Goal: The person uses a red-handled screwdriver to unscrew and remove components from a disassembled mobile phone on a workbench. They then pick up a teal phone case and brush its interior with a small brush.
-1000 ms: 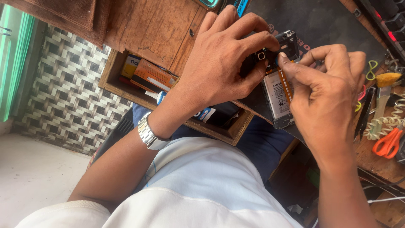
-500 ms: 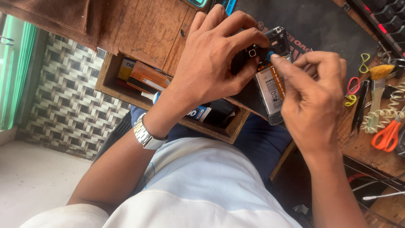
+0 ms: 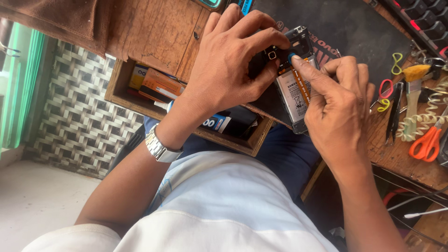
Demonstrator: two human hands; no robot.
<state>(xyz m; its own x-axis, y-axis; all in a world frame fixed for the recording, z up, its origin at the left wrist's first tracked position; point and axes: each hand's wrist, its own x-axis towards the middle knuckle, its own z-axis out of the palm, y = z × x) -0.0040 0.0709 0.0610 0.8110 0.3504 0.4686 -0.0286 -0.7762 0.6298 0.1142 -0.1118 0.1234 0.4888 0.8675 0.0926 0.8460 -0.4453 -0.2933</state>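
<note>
Opened phone [image 3: 295,79], back cover off, sits upper centre of frame on a dark mat [image 3: 354,28] at the near edge of the wooden bench [image 3: 154,32]; its lower end overhangs the open drawer [image 3: 186,121]

Left hand [image 3: 228,70] clamps the phone's upper end, fingers curled over the camera area, thumb underneath. Right hand [image 3: 333,98] is closed narrow, pinching a small blue-tipped tool [image 3: 291,57] against the top of the battery [image 3: 293,98], beside an orange flex strip [image 3: 301,86]

Handling, as judged: light, stiff slab, but the exposed inside is fragile; flex strip thin and easily torn, battery soft-cased, should not be pierced or bent. Best held by the side frame, not by the bare board. Smooth edges likely slippery

Room: tight. Right of frame crowded with orange-handled scissors [image 3: 427,140], tweezers [image 3: 394,109], a brush [image 3: 413,88], coiled cord [image 3: 420,121]. Drawer below holds orange boxes [image 3: 158,84]. Bench edge runs directly beneath the phone, so a slip would drop it toward the lap. Free space is mostly the dark mat, upper right
</note>
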